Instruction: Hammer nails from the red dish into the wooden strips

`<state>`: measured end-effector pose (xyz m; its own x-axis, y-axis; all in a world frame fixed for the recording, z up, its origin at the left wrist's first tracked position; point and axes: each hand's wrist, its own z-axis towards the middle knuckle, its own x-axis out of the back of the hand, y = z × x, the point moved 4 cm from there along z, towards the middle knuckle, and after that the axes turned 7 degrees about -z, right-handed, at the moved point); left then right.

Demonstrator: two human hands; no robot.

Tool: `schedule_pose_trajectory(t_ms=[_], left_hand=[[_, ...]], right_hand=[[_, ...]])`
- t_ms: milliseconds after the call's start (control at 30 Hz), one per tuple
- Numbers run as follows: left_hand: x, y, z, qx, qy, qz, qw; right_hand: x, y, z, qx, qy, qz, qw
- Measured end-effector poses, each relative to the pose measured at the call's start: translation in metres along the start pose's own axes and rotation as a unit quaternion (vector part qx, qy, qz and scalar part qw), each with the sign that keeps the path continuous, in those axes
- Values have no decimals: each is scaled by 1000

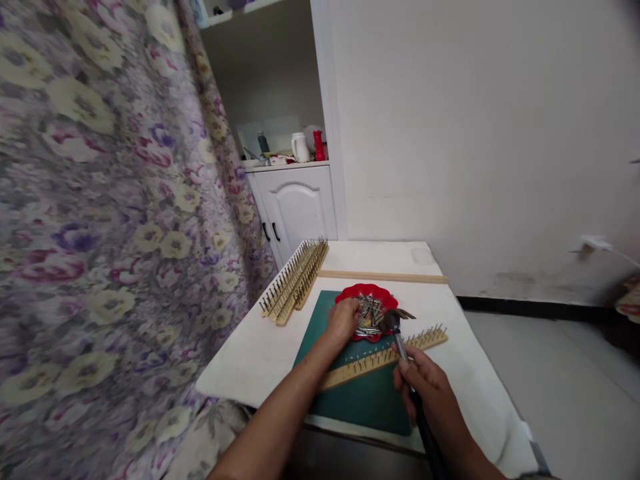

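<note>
My left hand reaches into a red scalloped dish full of nails, fingers curled down among them; what they pinch is hidden. My right hand grips the handle of a claw hammer, its head hovering just above the dish's right edge. Below the dish a wooden strip with a row of upright nails lies slantwise across a dark green cutting mat on a white table.
Several more nail-studded wooden strips lie at the table's back left. A plain wooden strip lies across the far side. A floral curtain hangs on the left. White cabinet with bottles stands behind; white wall to the right.
</note>
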<state>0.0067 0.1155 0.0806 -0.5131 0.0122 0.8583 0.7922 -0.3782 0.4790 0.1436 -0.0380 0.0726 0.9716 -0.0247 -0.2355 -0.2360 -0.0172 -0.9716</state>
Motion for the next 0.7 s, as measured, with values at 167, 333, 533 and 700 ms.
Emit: schedule_pose_trajectory(t_ms=[167, 333, 533, 700], left_hand=[[-24, -12, 25, 42, -33, 37, 998], [-27, -21, 26, 65, -36, 51, 996], [-28, -25, 32, 73, -30, 34, 996], [-25, -26, 27, 41, 1, -19, 999]], right_hand=[[-2, -3, 3, 1, 9, -4, 1000], [-1, -1, 2, 0, 9, 0, 1000], [-2, 2, 4, 2, 1, 0, 1000], [-2, 2, 5, 7, -5, 2, 1000]])
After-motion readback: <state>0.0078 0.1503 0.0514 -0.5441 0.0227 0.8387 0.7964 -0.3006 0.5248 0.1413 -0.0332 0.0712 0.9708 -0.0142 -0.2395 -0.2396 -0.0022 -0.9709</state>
